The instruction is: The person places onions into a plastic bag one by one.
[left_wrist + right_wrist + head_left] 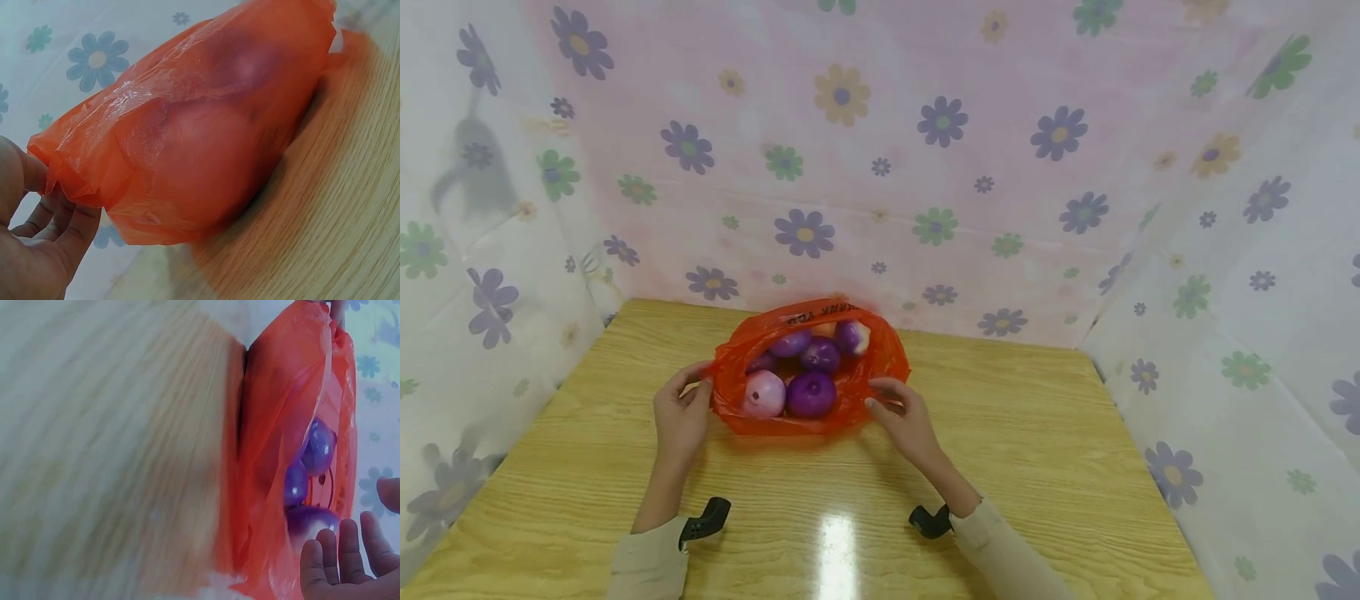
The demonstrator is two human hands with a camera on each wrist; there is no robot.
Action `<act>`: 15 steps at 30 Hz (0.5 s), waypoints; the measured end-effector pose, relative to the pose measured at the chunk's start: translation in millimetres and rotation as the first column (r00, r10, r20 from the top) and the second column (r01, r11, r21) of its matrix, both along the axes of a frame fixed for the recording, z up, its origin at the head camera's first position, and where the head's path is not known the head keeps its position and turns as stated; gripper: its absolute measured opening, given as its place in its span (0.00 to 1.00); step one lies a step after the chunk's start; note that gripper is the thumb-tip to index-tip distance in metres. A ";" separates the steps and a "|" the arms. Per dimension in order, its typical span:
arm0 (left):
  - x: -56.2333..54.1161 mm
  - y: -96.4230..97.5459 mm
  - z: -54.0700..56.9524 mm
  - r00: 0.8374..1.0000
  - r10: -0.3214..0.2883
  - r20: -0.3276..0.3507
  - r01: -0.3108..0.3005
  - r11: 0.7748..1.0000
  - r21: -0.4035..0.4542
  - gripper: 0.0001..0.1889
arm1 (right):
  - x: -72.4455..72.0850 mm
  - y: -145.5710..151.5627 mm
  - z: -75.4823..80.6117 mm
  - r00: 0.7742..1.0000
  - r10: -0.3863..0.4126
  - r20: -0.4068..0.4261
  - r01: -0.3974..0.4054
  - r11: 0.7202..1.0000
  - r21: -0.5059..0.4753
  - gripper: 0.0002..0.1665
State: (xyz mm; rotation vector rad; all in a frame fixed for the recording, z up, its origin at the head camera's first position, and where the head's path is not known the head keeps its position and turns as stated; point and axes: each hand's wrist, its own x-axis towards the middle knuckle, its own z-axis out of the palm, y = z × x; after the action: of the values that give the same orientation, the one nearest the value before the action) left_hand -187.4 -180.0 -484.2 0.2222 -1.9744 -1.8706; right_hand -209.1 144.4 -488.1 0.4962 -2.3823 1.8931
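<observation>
A red-orange plastic bag (886,350) with dark lettering lies on the table, its mouth spread wide. Inside sit several glossy purple, onion-like round things (811,395), among them a paler pink one (765,394) and one with a whitish end (853,337). On the left, my left hand (682,421) pinches the bag's rim between thumb and fingers, as the bag (187,156) in the left wrist view confirms. My right hand (908,423) is at the bag's right side, fingers extended and thumb apart; in the right wrist view its fingers (350,556) overlap the bag's opening.
The wooden table (1037,467) extends to both sides of the bag and in front of it. Flower-printed cloth (880,133) stands as walls at the back, left and right. Black curved mounts (707,518) are fixed at both wrists.
</observation>
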 end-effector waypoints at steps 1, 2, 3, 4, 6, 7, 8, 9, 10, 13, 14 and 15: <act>0.1 -0.5 0.0 1.000 0.003 0.005 -0.003 1.000 -0.001 0.15 | 1.2 3.1 -1.2 1.000 -0.002 0.004 0.002 1.000 -0.008 0.20; 0.1 -1.0 0.0 1.000 0.007 0.008 -0.007 1.000 -0.001 0.15 | 2.1 6.3 -2.5 1.000 -0.002 0.007 0.002 1.000 -0.014 0.20; 0.1 -1.5 0.1 1.000 0.011 0.013 -0.011 1.000 -0.002 0.15 | 3.0 9.6 -3.8 1.000 -0.005 0.006 0.005 1.000 -0.011 0.20; 0.4 -2.2 0.3 1.000 0.015 0.015 -0.015 1.000 -0.002 0.15 | 3.6 12.7 -5.1 1.000 -0.006 0.003 0.006 1.000 -0.012 0.20; 1.0 -3.7 0.9 1.000 0.023 0.017 -0.023 1.000 -0.001 0.15 | 4.9 19.1 -7.3 1.000 -0.007 0.002 0.007 1.000 -0.010 0.20; 1.2 -4.5 1.2 1.000 0.025 0.017 -0.026 1.000 0.003 0.15 | 5.4 22.3 -8.4 1.000 -0.011 0.005 0.011 1.000 -0.006 0.19; 1.2 -5.2 1.3 0.999 0.028 0.016 -0.028 1.000 0.008 0.15 | 5.9 25.4 -9.6 1.000 -0.018 0.004 0.018 1.000 0.002 0.19; 1.5 -6.0 1.5 0.999 0.030 0.016 -0.030 0.999 0.010 0.15 | 6.3 28.2 -10.5 1.000 -0.028 0.004 0.028 1.000 0.009 0.19; 1.4 -6.7 1.5 0.999 0.031 0.016 -0.031 0.999 0.013 0.15 | 6.7 31.0 -11.1 0.999 -0.039 0.008 0.039 0.999 0.012 0.19; 1.4 -8.0 1.1 0.999 0.032 0.017 -0.032 0.999 0.018 0.15 | 7.7 40.2 -12.1 0.997 -0.075 0.022 0.074 0.996 0.038 0.19; 1.4 -8.2 0.8 0.999 0.032 0.017 -0.032 0.999 0.018 0.15 | 7.7 43.8 -12.2 0.996 -0.089 0.023 0.088 0.994 0.058 0.19; 1.5 -8.3 0.5 0.999 0.030 0.014 -0.030 0.999 0.018 0.15 | 7.9 47.5 -11.5 0.995 -0.099 0.026 0.097 0.993 0.074 0.20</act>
State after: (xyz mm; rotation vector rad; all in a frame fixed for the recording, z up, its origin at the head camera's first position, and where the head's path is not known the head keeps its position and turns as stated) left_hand -185.9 -188.3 -483.7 0.2691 -1.9528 -1.8736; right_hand -201.2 191.9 -499.6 0.3508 -2.4531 1.7919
